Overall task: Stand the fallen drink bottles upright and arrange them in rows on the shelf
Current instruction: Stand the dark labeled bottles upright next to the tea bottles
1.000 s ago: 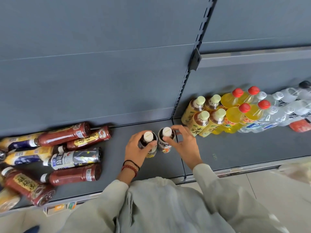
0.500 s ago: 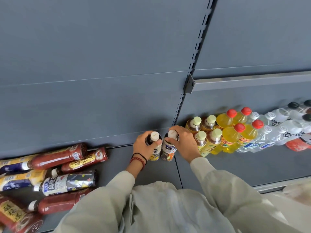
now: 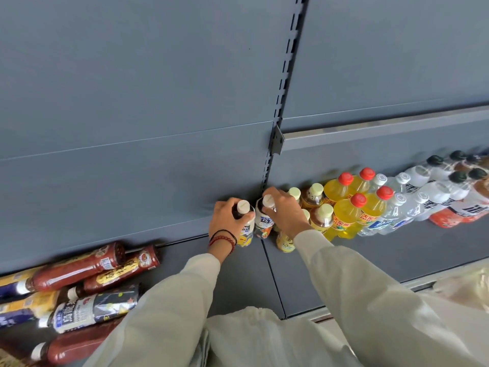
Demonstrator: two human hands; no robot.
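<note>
**Inspector:** Where are the two bottles being handled?

**Assistant:** Both are upright at the back of the shelf (image 3: 370,250), close against the rear panel (image 3: 132,128), where two shelf boards meet. The dark bottle (image 3: 247,231) stands just beside the second bottle (image 3: 264,225). I cannot tell whether they touch.

**Inspector:** And the hands?

**Assistant:** The left hand (image 3: 227,218) grips the dark bottle at the shoulder. Its fingers (image 3: 225,206) are curled round it, with the thumb across the front below the white cap. The right hand (image 3: 284,210) covers the top of the second bottle, fingers curled over its cap and neck. There are black and red bracelets (image 3: 222,238) on the left wrist.

**Inspector:** What stock is next to them?

**Assistant:** Just right of the second bottle, pale-capped tea bottles (image 3: 321,215) stand in two rows, partly hidden by the right hand. After those come red-capped yellow bottles (image 3: 344,213), then clear bottles (image 3: 394,215). The far right is blurred.

**Inspector:** Is anything not standing?

**Assistant:** Yes. The fallen bottles (image 3: 79,271) lie on their sides at the left end of the shelf, well apart from both hands. They are red-brown, yellow-labelled and dark-labelled, heaped and touching one another.
</note>
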